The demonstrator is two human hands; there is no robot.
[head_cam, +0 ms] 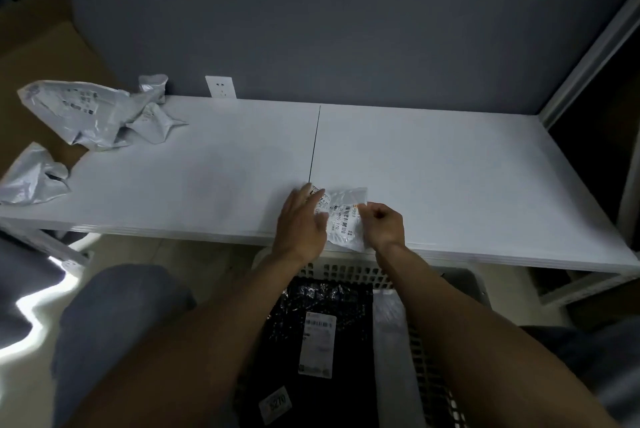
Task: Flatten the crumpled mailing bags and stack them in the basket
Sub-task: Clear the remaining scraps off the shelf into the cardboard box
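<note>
A small white mailing bag (346,216) with a printed label lies at the front edge of the white table (450,185). My left hand (301,223) presses on the bag's left part with straight fingers. My right hand (382,223) pinches the bag's right edge with curled fingers. Below the table edge stands a white perforated basket (349,273) holding a flat black mailing bag (311,341) with a white label. Crumpled white bags (100,112) lie at the table's far left, and another crumpled bag (33,178) sits at the left edge.
A cardboard box (38,57) stands left of the table. A wall socket (220,86) sits on the grey wall behind. My knees in grey trousers (114,316) flank the basket. A white frame post (588,57) rises at the right.
</note>
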